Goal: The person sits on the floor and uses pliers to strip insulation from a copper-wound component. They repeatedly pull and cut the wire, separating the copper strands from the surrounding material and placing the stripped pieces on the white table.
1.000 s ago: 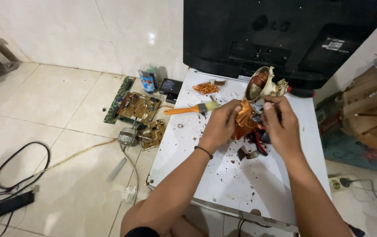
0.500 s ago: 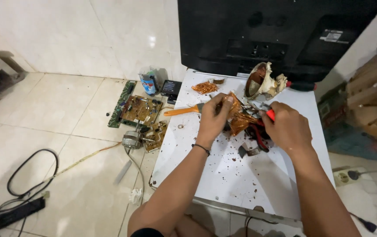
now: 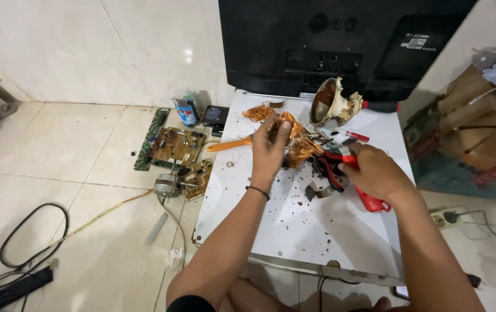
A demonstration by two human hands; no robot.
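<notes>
My left hand (image 3: 272, 151) grips a crumpled bundle of copper winding (image 3: 297, 141) over a white panel (image 3: 311, 231) that serves as a work surface. My right hand (image 3: 376, 173) is closed on red-handled pliers (image 3: 356, 184), whose jaws point at the copper bundle. A dark metal core piece (image 3: 317, 189) lies just below the bundle. Brown crumbs are scattered over the panel.
A black television back (image 3: 340, 40) stands behind the panel. On the panel lie a cone-shaped part (image 3: 333, 103), a copper scrap (image 3: 258, 112), an orange-handled tool (image 3: 229, 145) and a red screwdriver (image 3: 352, 135). Circuit boards (image 3: 173, 147), a small motor (image 3: 167, 185) and cables (image 3: 23, 254) lie on the tiled floor. Cardboard boxes (image 3: 467, 133) stand right.
My left hand has shifted left and up with the copper bundle. My right hand has dropped lower with the pliers, away from the cone-shaped part.
</notes>
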